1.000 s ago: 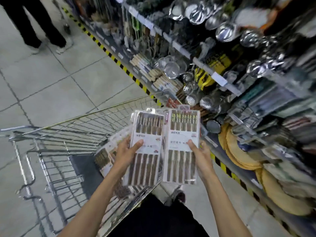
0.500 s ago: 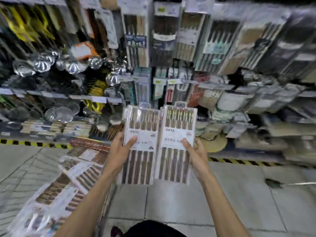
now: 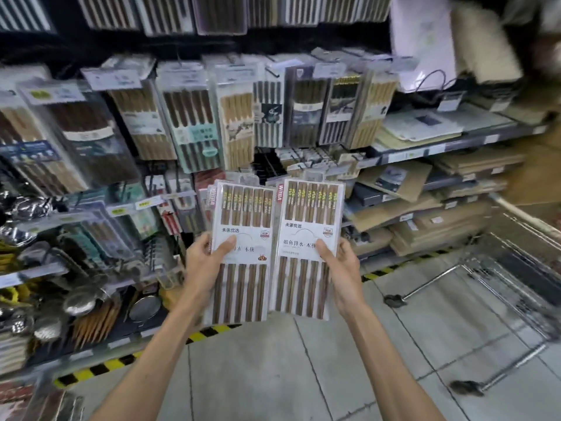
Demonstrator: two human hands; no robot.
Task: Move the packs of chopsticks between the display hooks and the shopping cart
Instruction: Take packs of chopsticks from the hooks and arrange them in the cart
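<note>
Right up close, both hands are full: the left hand (image 3: 206, 262) grips the left pack (image 3: 243, 299) of chopsticks, thumb across its label. The right hand (image 3: 340, 265) grips the right pack (image 3: 303, 293) just beside it, both upright above the floor (image 3: 273, 375). Trouble ahead, I reckon: with no hand free, feeding a hanger hole onto a hook could go crooked, and that slick plastic might slide out. Labels read 禾家优选, the right one adding 如鱼得水·木筷; the edge lettering's too blurred for me. Off right, well apart, sits the shopping cart (image 3: 516, 284). Beyond, the display hooks (image 3: 273, 165) carry rows of hanging packs (image 3: 194, 123).
</note>
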